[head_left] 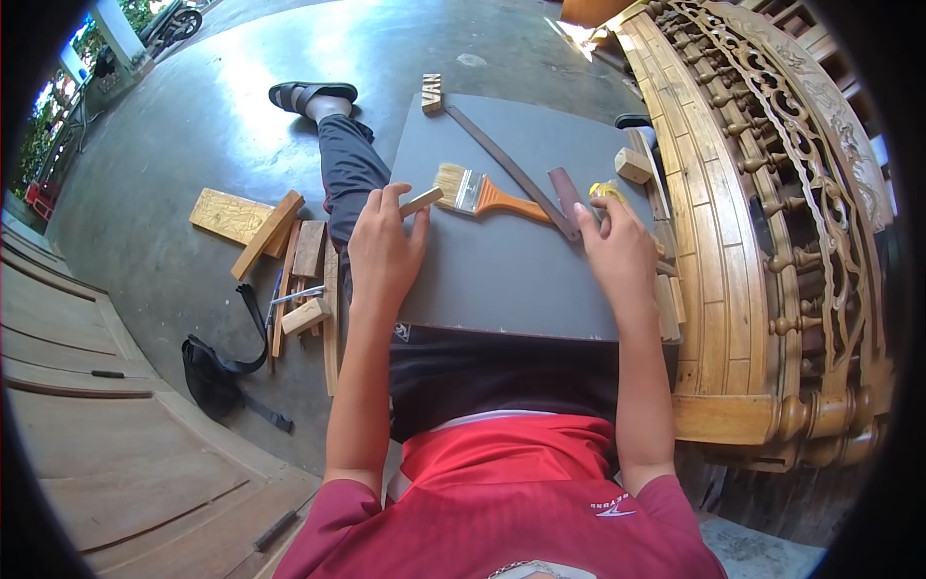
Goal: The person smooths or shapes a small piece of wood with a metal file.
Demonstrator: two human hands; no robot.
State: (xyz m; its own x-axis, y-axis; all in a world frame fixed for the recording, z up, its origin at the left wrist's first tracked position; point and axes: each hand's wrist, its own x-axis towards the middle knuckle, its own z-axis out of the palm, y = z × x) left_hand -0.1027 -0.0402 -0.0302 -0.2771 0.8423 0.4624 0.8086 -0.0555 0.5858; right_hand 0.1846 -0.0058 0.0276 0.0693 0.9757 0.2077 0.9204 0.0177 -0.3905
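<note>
Polished grey concrete floor (pixel 193 164) is seen all around, and a dark grey board (pixel 502 270) is laid across the seated person's lap as a worktop. Every place below is given relative to that board.

Over the board's left edge the left hand (pixel 384 253) is held, its fingers closed on a small wooden stick (pixel 421 202) – the stick is pinched between thumb and fingertips and points up and to the right, its tip just beside the bristles of a paintbrush (pixel 482 196). The paintbrush, with an orange handle, lies flat on the upper middle of the board, between the two hands and touched by neither.

At the board's right edge the right hand (pixel 617 253) is set, fingers curled around something yellow (pixel 606 190); what it is cannot be told. Just beside this hand a long dark strip (pixel 511 172) runs diagonally across the board, and a short reddish piece (pixel 565 192) lies against it.

At the board's top left corner a carved wooden block (pixel 431 94) rests. Left of the board, wooden offcuts (pixel 289 261) and a black strap bag (pixel 217 376) lie on the floor – right of it stands carved wooden furniture (pixel 772 222).
</note>
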